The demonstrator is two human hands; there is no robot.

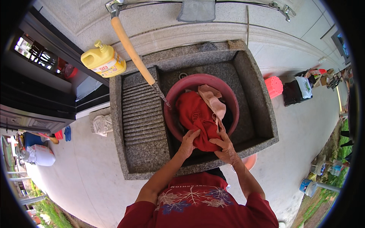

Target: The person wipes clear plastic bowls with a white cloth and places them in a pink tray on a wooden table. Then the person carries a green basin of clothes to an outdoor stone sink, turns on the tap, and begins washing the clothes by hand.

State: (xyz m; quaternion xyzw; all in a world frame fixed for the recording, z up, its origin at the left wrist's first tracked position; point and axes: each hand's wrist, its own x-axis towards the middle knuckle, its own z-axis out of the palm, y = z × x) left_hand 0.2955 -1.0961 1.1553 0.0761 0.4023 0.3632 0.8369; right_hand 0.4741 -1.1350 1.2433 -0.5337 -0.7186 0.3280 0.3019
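Observation:
A red garment [195, 112] with a pink piece of cloth [211, 99] lies bunched in a dark pink basin [235, 110]. My left hand [188, 143] pinches the near left part of the red fabric. At its near right part, my right hand [226, 147] grips the same garment, fingers closed on the cloth. The near end of the fabric hangs over the basin's front rim. Water runs from a hose [133, 49] on the tap [113, 7] and falls at the basin's left side. Darker cloth shows partly beneath the garment.
The basin stands in a grey stone sink [262, 106] with a ribbed washboard [142, 110] on its left. A yellow pump bottle [103, 60] sits on the sink's far left corner. A grey mesh cloth [196, 10] hangs at the wall. Right of the sink is a red plastic container [273, 86].

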